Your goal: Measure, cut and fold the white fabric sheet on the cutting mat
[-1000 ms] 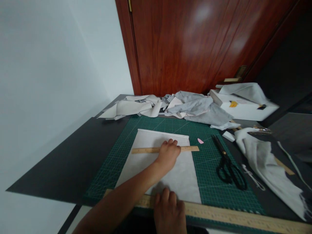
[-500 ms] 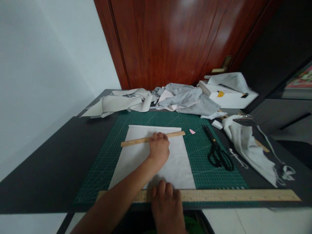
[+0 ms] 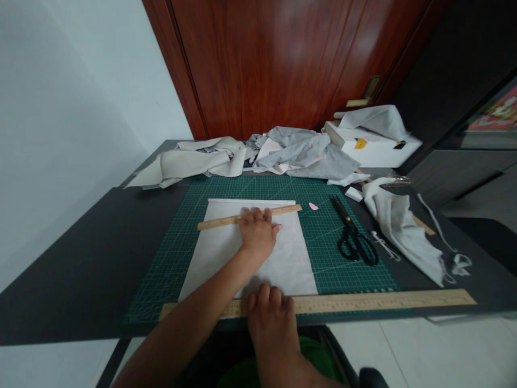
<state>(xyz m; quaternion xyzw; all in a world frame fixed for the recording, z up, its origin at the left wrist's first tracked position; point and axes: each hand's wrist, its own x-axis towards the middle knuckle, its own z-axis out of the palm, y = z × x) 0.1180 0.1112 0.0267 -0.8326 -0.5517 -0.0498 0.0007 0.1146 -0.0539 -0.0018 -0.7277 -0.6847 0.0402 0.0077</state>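
A white sheet, its top edge folded over (image 3: 251,201), lies on the green cutting mat (image 3: 161,269); I cannot tell if it is cloth or paper. Across its upper part a short wooden ruler (image 3: 220,222) rests at a slight tilt. My left hand (image 3: 258,234) is palm down with its fingertips on that ruler, fingers apart and thumb out to the right. Along the sheet's near edge runs a long wooden ruler (image 3: 363,300). My right hand (image 3: 272,323) has its bent fingers over this long ruler; the fingertips' undersides are hidden.
Black scissors (image 3: 351,234) and a pink chip (image 3: 313,206) lie right of the sheet. Grey cloth (image 3: 399,221) and cord (image 3: 385,247) lie farther right. Fabric heaps (image 3: 302,151) and a white box (image 3: 374,145) line the back, before a wooden door (image 3: 274,64).
My left hand has loosened from a closed pose on the short ruler to spread fingers. My right hand stays over the long ruler. The whole view has shifted slightly.
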